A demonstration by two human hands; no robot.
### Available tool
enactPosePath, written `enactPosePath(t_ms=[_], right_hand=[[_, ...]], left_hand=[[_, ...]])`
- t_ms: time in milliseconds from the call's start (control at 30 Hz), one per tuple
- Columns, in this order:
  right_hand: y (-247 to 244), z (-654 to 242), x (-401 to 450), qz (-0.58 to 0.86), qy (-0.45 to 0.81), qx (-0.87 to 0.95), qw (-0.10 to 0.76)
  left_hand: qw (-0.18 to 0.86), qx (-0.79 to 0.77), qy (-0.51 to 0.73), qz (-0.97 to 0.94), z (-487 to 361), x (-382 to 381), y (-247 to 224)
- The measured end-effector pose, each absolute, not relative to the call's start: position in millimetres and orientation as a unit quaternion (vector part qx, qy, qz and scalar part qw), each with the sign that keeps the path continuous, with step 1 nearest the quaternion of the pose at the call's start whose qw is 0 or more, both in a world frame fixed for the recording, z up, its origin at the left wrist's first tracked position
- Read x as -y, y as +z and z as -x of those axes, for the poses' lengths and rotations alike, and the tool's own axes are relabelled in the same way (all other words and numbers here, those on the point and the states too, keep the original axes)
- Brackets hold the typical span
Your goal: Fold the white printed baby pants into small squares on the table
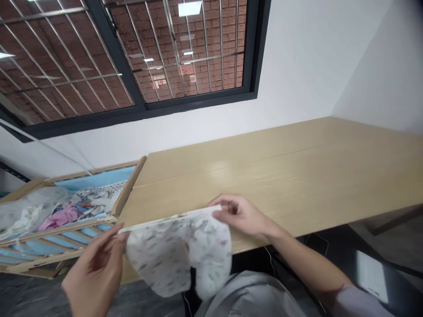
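A white cloth piece with a small dark print [158,255] is stretched between my two hands, in front of the table's near edge. Its top edge runs nearly straight, and two rounded lobes hang below with a gap between them. My left hand [99,264] pinches the left end of that edge between thumb and fingers. At the other end, my right hand [243,213] pinches the corner, thumb on the near side. The print is blurred, and I cannot tell what kind of article the cloth is.
A pale wooden table [280,167] stretches right along the white wall. On the left stands a wooden cot [130,187] with a light blue lining, holding a pink cloth [62,215] and other crumpled fabrics. Above is a barred window [142,105]. A white flat object [372,275] lies low right.
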State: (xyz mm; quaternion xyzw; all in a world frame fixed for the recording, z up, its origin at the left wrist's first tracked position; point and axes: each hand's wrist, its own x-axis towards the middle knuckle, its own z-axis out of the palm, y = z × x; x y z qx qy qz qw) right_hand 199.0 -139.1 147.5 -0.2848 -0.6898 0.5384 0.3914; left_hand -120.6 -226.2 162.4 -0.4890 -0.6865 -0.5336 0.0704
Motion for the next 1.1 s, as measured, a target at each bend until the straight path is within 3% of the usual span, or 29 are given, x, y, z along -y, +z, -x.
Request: enactPosePath(t_ms=[200,400,667,1100], right_hand=[[161.3,-271.6,81.5,0.35,0.532,0.682,0.361],[127.6,-283.9,4.0,0.418,0.497,0.694,0.311],[69.0,-260.4,-90.7,0.48,0.413,0.716,0.293],[22.1,-236.2,-187.1,0.596,0.348,0.676,0.259]], left_hand=[[-0.066,0.634,-0.492,0.594,79.5,163.3,171.6],[-0.125,0.613,-0.393,0.674,65.9,64.7,141.1],[-0.114,0.663,-0.293,0.679,66.4,-38.1,83.0],[-0.096,0.741,-0.197,0.634,49.9,-125.9,53.8]])
